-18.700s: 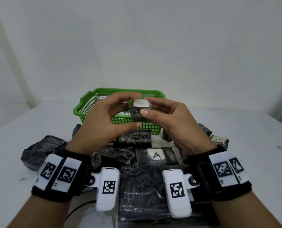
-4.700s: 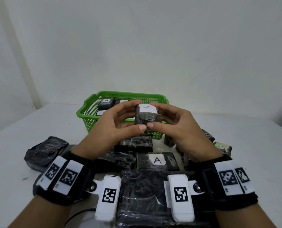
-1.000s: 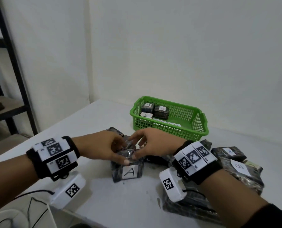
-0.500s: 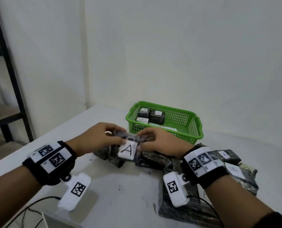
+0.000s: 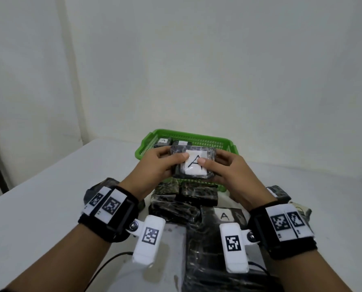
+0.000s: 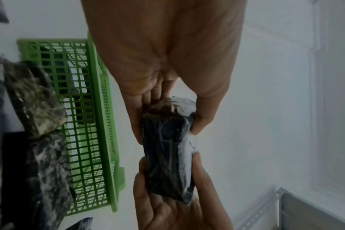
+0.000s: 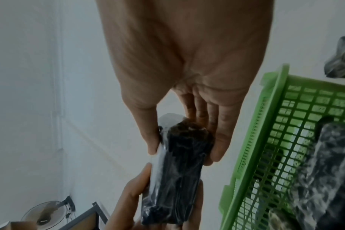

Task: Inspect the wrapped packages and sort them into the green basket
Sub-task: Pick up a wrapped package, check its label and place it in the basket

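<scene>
Head: hands [image 5: 154, 167] [image 5: 231, 172] grip package [image 5: 192, 164], label "A".

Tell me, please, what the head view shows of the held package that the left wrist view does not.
Only the head view shows the white label marked A on the held package, both thumbs pressed on it, and another A-marked package lying on the table. Only the left wrist view shows the package's dark wrapped side, with fingers curled underneath it. Both views show the left hand and right hand gripping the package at opposite ends, with the green basket nearby, packages inside it.
</scene>
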